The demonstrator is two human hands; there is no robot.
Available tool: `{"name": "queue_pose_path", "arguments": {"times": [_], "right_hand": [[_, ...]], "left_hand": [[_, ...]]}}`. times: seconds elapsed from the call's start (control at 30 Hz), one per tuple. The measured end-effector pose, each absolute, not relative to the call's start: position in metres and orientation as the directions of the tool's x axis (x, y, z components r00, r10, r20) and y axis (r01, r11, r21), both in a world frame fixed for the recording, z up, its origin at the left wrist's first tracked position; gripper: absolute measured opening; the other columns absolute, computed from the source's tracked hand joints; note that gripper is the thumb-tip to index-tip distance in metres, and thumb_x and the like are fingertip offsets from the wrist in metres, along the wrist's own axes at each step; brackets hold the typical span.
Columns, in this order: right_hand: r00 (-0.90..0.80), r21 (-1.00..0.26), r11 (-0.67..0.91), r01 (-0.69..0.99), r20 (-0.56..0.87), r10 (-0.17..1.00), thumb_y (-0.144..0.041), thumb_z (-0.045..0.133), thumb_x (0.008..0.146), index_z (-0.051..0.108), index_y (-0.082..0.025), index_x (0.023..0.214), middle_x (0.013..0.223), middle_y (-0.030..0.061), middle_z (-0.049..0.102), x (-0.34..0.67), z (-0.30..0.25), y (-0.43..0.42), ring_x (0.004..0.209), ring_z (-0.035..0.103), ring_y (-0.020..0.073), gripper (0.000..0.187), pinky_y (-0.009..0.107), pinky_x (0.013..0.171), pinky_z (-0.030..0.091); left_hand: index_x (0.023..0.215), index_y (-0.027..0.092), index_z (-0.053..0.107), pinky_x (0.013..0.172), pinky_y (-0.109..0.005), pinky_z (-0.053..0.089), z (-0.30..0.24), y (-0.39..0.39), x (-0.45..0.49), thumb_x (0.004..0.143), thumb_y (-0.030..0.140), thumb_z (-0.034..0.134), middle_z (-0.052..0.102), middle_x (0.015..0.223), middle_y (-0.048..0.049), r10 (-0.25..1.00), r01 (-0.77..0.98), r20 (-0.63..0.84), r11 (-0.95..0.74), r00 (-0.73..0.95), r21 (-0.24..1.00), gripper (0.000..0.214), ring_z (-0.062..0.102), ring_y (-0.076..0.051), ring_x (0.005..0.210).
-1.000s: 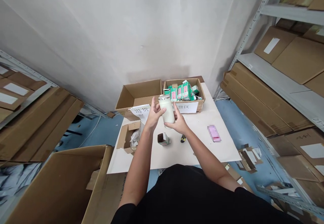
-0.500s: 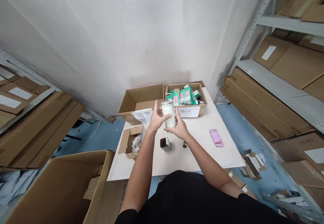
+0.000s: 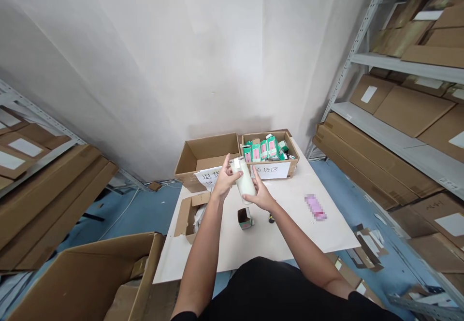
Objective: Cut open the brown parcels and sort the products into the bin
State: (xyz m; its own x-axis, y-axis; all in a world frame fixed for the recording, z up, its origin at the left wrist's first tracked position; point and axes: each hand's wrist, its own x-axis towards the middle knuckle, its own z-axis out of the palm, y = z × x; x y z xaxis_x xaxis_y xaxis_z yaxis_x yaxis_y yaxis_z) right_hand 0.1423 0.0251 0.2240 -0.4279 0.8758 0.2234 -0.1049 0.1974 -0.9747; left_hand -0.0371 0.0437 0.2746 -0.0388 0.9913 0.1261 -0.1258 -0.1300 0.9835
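Note:
A pale green-white bottle (image 3: 245, 184) with a lidded top is held above the table, tilted with its top to the left. My left hand (image 3: 225, 178) grips it near the top, thumb across its front. Around the lower right side, my right hand (image 3: 261, 194) is closed on the same bottle. Below it on the table stands a small open box (image 3: 245, 219), dark inside, with a raised flap. Partly hidden by my right wrist is a small black and yellow object (image 3: 271, 219), whose kind I cannot make out.
Two cardboard boxes stand at the table's back: a left one (image 3: 183, 168) and a right one (image 3: 295, 166) holding several green-and-pink cartons. A smaller box (image 3: 183, 217) with white paper sits left. A blurred pink item (image 3: 315, 207) lies right. Shelves (image 3: 409, 65) flank the table (image 3: 308, 236).
The bottle has gone from nearly upright to tilted, its top leaning left, and both hands have shifted with it. The whole view has moved slightly.

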Motion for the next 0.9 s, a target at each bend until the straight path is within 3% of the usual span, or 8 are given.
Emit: {"name": "queue_pose_path", "arguments": {"times": [0.13, 0.23, 0.33, 0.5, 0.63, 0.7, 0.8, 0.9], "right_hand": [[-0.259, -0.981, 0.195, -0.008, 0.190, 0.947, -0.035, 0.093, 0.068, 0.007, -0.037, 0.171, 0.142, 0.0099, 0.060, 0.126, 0.219, 0.015, 0.112, 0.067, 0.0256, 0.135, 0.043, 0.098, 0.058], [-0.271, -0.983, 0.171, -0.070, 0.184, 0.945, -0.035, 0.091, 0.070, 0.003, -0.039, 0.171, 0.145, 0.0095, 0.058, 0.119, 0.212, 0.011, 0.112, 0.068, 0.0241, 0.133, 0.041, 0.097, 0.058], [-0.229, -0.986, 0.147, -0.080, 0.162, 0.960, -0.035, 0.089, 0.072, 0.001, -0.039, 0.170, 0.130, 0.0068, 0.065, 0.114, 0.202, 0.011, 0.102, 0.071, 0.0228, 0.132, 0.040, 0.091, 0.060], [-0.004, -0.925, 0.193, 0.327, 0.202, 0.979, -0.033, 0.090, 0.070, 0.018, -0.040, 0.169, 0.120, 0.0041, 0.066, 0.098, 0.179, 0.000, 0.103, 0.070, 0.0275, 0.123, 0.045, 0.093, 0.060], [0.046, -0.833, 0.211, 0.511, 0.272, 0.961, -0.034, 0.083, 0.077, 0.030, -0.036, 0.166, 0.126, 0.0081, 0.063, 0.081, 0.152, -0.018, 0.111, 0.068, 0.0325, 0.104, 0.048, 0.095, 0.058], [0.042, -0.854, 0.204, 0.479, 0.254, 0.966, -0.034, 0.083, 0.075, 0.031, -0.034, 0.166, 0.126, 0.0082, 0.062, 0.080, 0.133, -0.022, 0.111, 0.067, 0.0314, 0.105, 0.047, 0.097, 0.057], [-0.074, -0.953, 0.207, 0.222, 0.196, 0.978, -0.033, 0.083, 0.072, 0.032, -0.035, 0.165, 0.132, 0.0069, 0.063, 0.091, 0.095, -0.021, 0.120, 0.065, 0.0279, 0.107, 0.043, 0.101, 0.055], [-0.079, -0.999, 0.039, 0.032, 0.036, 0.996, -0.035, 0.079, 0.073, 0.052, -0.032, 0.151, 0.135, 0.0094, 0.064, 0.106, 0.047, -0.016, 0.124, 0.064, 0.0283, 0.083, 0.042, 0.098, 0.054]], "left_hand": [[0.171, 0.031, 0.007, 0.109, -0.044, 0.052, 0.269, 0.039, -0.047, 0.068, 0.038, 0.096, 0.067, 0.137, -0.0124, 0.995, -0.115, 0.100, -0.102, -0.023, 0.988, 0.136, 0.068, -0.024, 0.122], [0.171, 0.032, 0.002, 0.107, -0.047, 0.054, 0.262, 0.035, -0.050, 0.069, 0.039, 0.095, 0.069, 0.133, -0.0119, 0.998, -0.173, 0.064, -0.058, 0.028, 0.983, 0.138, 0.070, -0.024, 0.116], [0.170, 0.035, 0.011, 0.106, -0.045, 0.054, 0.255, 0.033, -0.053, 0.070, 0.043, 0.094, 0.064, 0.143, -0.0132, 0.995, -0.188, 0.082, -0.070, 0.056, 0.980, 0.130, 0.067, -0.026, 0.123], [0.151, 0.027, 0.056, 0.104, -0.038, 0.053, 0.247, 0.023, -0.051, 0.081, 0.052, 0.084, 0.062, 0.142, -0.0123, 0.940, 0.314, 0.266, -0.191, -0.213, 0.930, 0.080, 0.062, -0.028, 0.128], [0.143, 0.019, 0.063, 0.103, -0.041, 0.051, 0.231, 0.014, -0.044, 0.085, 0.056, 0.079, 0.068, 0.127, -0.0154, 0.933, 0.636, 0.318, -0.143, -0.169, 0.758, 0.071, 0.065, -0.032, 0.120], [0.141, 0.018, 0.062, 0.104, -0.043, 0.051, 0.218, 0.012, -0.045, 0.085, 0.052, 0.080, 0.068, 0.130, -0.0168, 0.935, 0.677, 0.309, -0.116, -0.171, 0.726, 0.068, 0.064, -0.034, 0.122], [0.139, 0.021, 0.063, 0.104, -0.043, 0.051, 0.194, 0.013, -0.059, 0.082, 0.040, 0.083, 0.071, 0.129, -0.0136, 0.942, 0.628, 0.275, -0.098, -0.191, 0.772, 0.063, 0.066, -0.032, 0.121], [0.144, 0.022, 0.059, 0.100, -0.041, 0.053, 0.164, 0.015, -0.079, 0.070, 0.030, 0.090, 0.074, 0.122, -0.0103, 0.965, 0.490, 0.191, -0.082, -0.178, 0.868, 0.081, 0.069, -0.029, 0.111]]}}
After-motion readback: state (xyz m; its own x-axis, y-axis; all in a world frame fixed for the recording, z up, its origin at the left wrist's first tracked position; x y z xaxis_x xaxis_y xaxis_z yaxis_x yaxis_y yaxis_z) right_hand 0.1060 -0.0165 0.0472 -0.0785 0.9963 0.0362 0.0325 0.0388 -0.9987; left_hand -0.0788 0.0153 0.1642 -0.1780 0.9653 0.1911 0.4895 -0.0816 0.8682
